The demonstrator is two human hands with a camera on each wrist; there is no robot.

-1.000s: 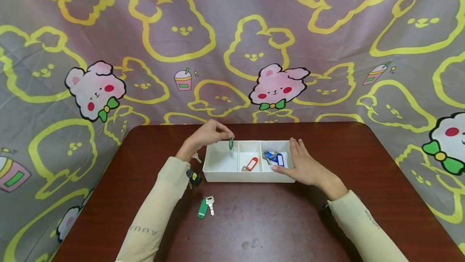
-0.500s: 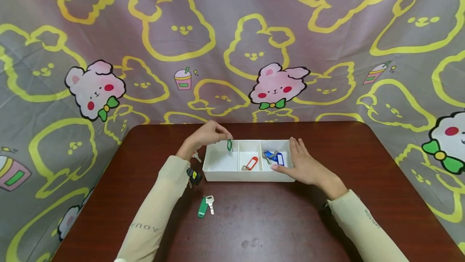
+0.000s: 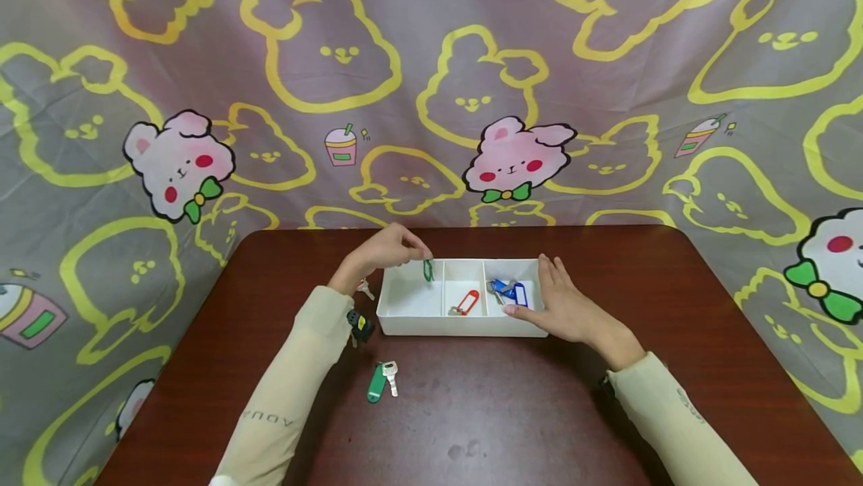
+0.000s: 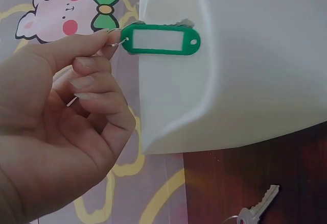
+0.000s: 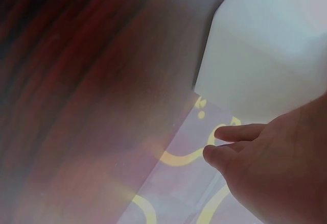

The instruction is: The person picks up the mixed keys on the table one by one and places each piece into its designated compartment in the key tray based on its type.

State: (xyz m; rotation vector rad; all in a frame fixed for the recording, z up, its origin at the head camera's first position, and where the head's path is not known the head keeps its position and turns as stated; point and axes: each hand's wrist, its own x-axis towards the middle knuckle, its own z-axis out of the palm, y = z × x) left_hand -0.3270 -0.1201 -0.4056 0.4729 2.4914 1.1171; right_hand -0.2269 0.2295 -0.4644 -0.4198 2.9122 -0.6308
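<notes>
My left hand pinches the ring of a green key tag between thumb and index finger. The tag hangs over the left compartment of a white divided box, and part of its key shows behind it. My right hand rests on the box's right end with its fingers extended, the thumb over the front rim. A red key tag with a key lies in the middle compartment. Blue key tags with keys lie in the right one.
On the table, a green tag with a key lies in front of the box. Another key lies left of the box, partly hidden by the left hand. A patterned curtain hangs behind the table.
The green tag in my left hand shifts slightly and turns a little over the left compartment. My right hand stays at the box's right end.
</notes>
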